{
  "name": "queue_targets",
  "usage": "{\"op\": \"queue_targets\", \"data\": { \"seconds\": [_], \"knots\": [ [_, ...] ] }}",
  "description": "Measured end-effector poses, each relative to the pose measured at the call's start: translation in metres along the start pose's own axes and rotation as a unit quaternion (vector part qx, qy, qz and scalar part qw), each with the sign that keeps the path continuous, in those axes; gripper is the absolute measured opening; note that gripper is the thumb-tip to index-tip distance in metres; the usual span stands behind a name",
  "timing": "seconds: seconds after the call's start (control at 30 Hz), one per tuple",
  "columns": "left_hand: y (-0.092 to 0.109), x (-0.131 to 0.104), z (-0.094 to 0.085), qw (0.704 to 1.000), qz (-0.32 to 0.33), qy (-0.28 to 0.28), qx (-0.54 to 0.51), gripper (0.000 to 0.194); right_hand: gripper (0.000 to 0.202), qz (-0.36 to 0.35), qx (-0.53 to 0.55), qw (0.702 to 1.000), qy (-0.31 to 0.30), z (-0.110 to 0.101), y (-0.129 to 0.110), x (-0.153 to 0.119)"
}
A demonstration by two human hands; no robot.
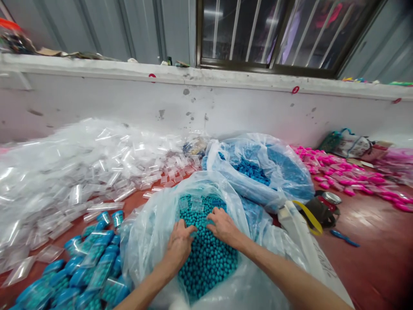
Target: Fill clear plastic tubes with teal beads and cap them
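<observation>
A large clear plastic bag (145,224) stands open in front of me, full of small teal beads (209,267). Over the left side of the beads is my left hand (181,239), its fingers bent and thumb apart, with nothing visible in it. My right hand (222,224) reaches over the beads from the right, fingers spread and slightly curled, touching or just above them. Small clear plastic pieces (196,203) lie on the beads beyond my hands. Left of the bag is a pile of clear tubes with blue caps (101,267), filled with teal beads.
Many clear empty tubes (80,159) are heaped at the left. Behind the bead bag sits another bag (284,172) with blue pieces (250,170). Pink items (348,172), a jar with a metal lid (331,198) and a blue object (344,237) lie at the right.
</observation>
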State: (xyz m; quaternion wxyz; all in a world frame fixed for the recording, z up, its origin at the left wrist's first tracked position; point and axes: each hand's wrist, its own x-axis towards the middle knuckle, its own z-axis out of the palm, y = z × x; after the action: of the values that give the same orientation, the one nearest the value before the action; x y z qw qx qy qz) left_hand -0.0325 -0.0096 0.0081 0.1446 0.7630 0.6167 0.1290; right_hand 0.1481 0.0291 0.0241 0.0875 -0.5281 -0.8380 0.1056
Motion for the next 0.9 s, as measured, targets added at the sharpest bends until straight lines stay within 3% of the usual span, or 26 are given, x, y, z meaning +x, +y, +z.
{"op": "queue_targets", "data": {
  "seconds": [0.17, 0.3, 0.4, 0.53, 0.6, 0.73, 0.9],
  "knots": [
    [0.0, -0.009, 0.006, 0.996, -0.031, -0.055, 0.068, 0.024, 0.02, 0.027, 0.057, 0.998, -0.012, 0.0, -0.003, -0.007],
    [0.002, 0.002, -0.002, 0.988, -0.105, -0.076, 0.087, 0.029, 0.036, 0.035, 0.102, 0.994, -0.001, 0.004, -0.005, -0.009],
    [0.001, 0.007, -0.002, 0.986, -0.114, -0.092, 0.076, 0.035, 0.04, 0.035, 0.122, 0.992, -0.015, 0.007, -0.004, -0.012],
    [-0.002, 0.005, 0.008, 0.996, -0.071, -0.037, -0.046, 0.062, 0.032, 0.052, 0.178, 0.983, 0.001, 0.013, -0.002, -0.016],
    [-0.001, 0.003, 0.013, 0.989, -0.044, -0.005, -0.139, 0.065, 0.028, 0.044, 0.223, 0.974, 0.018, 0.016, -0.004, -0.016],
    [0.005, 0.004, 0.017, 0.962, 0.011, 0.015, -0.271, 0.053, 0.024, 0.035, 0.306, 0.951, 0.035, 0.023, -0.011, -0.017],
    [0.004, 0.006, 0.029, 0.96, 0.012, 0.042, -0.277, 0.043, 0.018, 0.107, 0.446, 0.888, -0.021, 0.032, -0.011, -0.017]
  ]
}}
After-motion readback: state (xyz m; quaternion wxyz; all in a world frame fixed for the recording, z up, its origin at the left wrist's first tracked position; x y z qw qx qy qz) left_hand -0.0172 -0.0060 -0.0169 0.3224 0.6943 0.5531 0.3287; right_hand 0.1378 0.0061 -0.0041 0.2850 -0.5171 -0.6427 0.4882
